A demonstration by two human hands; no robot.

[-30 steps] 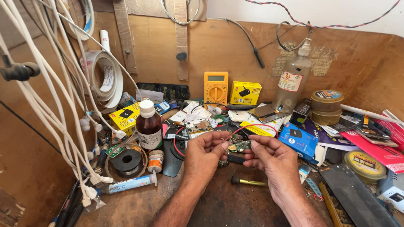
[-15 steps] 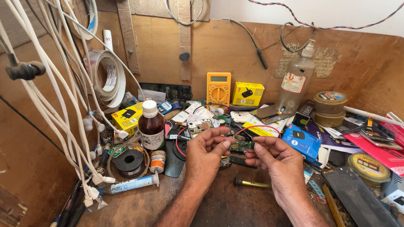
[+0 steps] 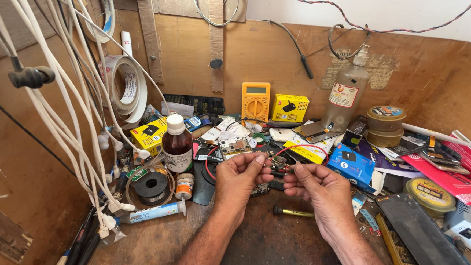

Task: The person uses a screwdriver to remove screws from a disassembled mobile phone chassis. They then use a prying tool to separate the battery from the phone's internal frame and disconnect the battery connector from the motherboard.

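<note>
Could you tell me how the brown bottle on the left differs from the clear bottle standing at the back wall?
The brown bottle is short, dark and closed with a white screw cap; the clear bottle is taller, see-through and topped with a pump nozzle. The brown bottle stands left of the left hand, beside a solder spool; the clear bottle leans against the wooden back wall, farther from both hands. Both carry paper labels.
</note>
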